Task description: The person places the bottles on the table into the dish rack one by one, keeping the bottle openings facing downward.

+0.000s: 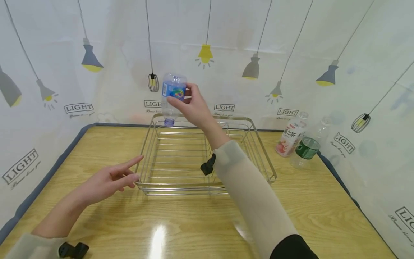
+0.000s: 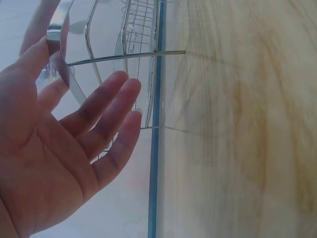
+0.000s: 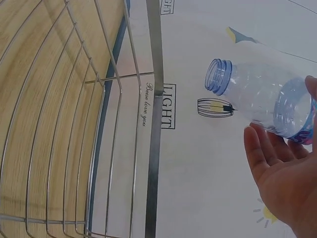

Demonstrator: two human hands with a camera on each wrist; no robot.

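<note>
My right hand (image 1: 195,106) grips a clear plastic bottle (image 1: 170,110) with a blue label, held neck down over the back left of a wire rack (image 1: 181,184). Uncapped, the bottle's blue-tinted neck (image 3: 218,77) points towards the rack in the right wrist view. At the rack's left side is my left hand (image 1: 105,183), its index finger stretched along the rim and its thumb at the front left corner. The left wrist view shows this hand's other fingers (image 2: 111,106) loosely extended beside the wires, holding nothing.
Two more bottles stand at the back right of the wooden table (image 1: 181,223): one with a pink and white label (image 1: 288,138), one clear with a green label (image 1: 307,148). A lamp-patterned cloth (image 1: 233,28) surrounds the table's back and sides.
</note>
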